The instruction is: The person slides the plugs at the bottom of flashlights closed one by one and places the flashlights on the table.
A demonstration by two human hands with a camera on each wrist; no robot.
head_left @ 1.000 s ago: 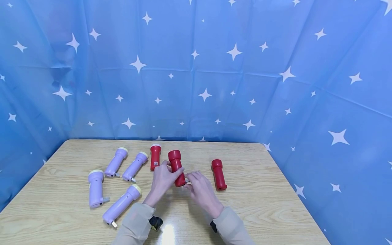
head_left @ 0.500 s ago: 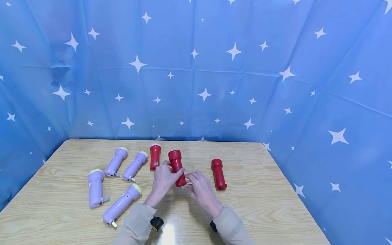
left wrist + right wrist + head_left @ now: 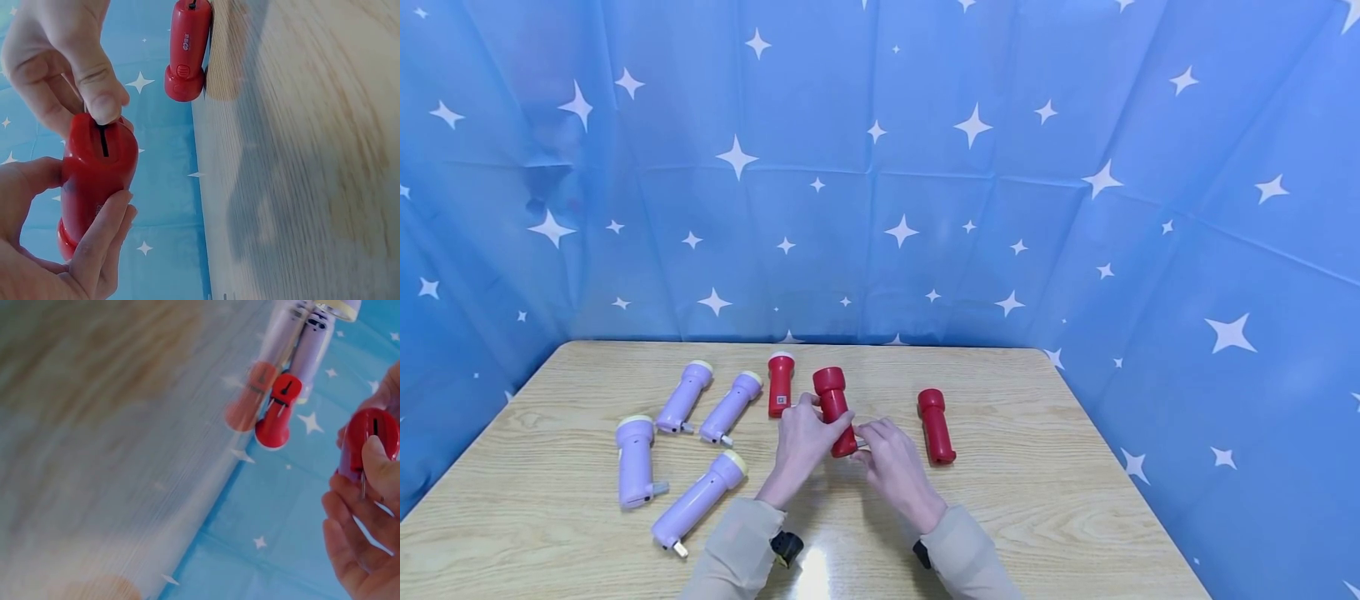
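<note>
My left hand grips the barrel of a red flashlight, its head pointing away from me. At the tail end is my right hand. In the left wrist view its thumb presses beside a dark slot in the tail, with the fingers curled behind. Thin metal plug prongs stick out of the tail between the thumb and fingers in the right wrist view. A second red flashlight lies just beyond my left hand, and a third red flashlight lies right of my right hand.
Several lilac flashlights with plug prongs out lie on the left of the wooden table. A blue curtain with white stars hangs behind the far table edge.
The held red flashlight and my left hand have shifted very slightly to the right. The right hand stays at the tail, and the other flashlights lie where they were.
</note>
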